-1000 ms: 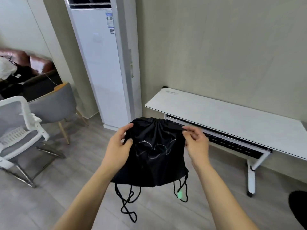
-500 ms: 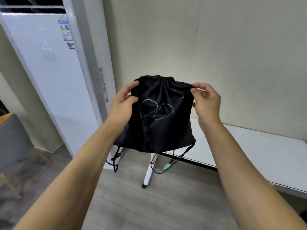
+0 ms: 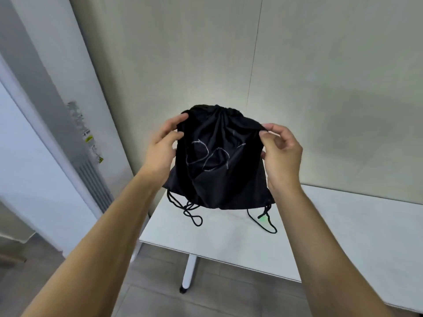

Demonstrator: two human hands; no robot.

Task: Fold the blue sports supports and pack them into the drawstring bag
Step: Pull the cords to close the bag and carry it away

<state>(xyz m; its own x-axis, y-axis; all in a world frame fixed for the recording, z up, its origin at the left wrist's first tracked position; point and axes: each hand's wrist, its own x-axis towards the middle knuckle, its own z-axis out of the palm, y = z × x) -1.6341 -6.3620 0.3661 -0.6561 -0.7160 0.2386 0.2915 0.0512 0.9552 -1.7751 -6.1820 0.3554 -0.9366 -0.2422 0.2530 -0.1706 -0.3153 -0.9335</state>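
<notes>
One drawstring bag [image 3: 219,165], top corners pinched one each by left hand [image 3: 160,154] and right hand [image 3: 282,154], two cord loops [image 3: 194,219] hung below.

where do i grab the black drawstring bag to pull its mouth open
Take the drawstring bag by its top hem, at the upper corners beside the gathered mouth, coming in from each side. The left hand and right hand pinch there. The fabric bunches toward the top centre, so pulling the corners apart should spread it. The cords hang from the bottom corners, no help for opening.
</notes>
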